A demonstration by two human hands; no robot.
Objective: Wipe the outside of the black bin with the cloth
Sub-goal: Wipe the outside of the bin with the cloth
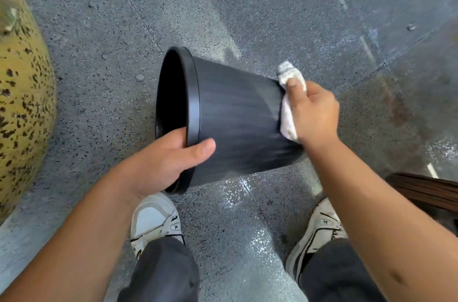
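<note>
A black ribbed bin (235, 116) is held tipped on its side above the floor, its open mouth facing left and its base to the right. My left hand (171, 160) grips the rim at the near side, fingers inside and thumb on the outer wall. My right hand (314, 113) presses a whitish cloth (288, 116) against the bin's base end; part of the cloth sticks out above my thumb. The bin's wall looks blurred.
Speckled grey stone floor lies all around, with wet shiny patches near my feet. My two pale sneakers (153, 222) stand below the bin. A large yellow spotted rounded object (22, 103) fills the left edge. Something dark brown (426, 190) sits at the right edge.
</note>
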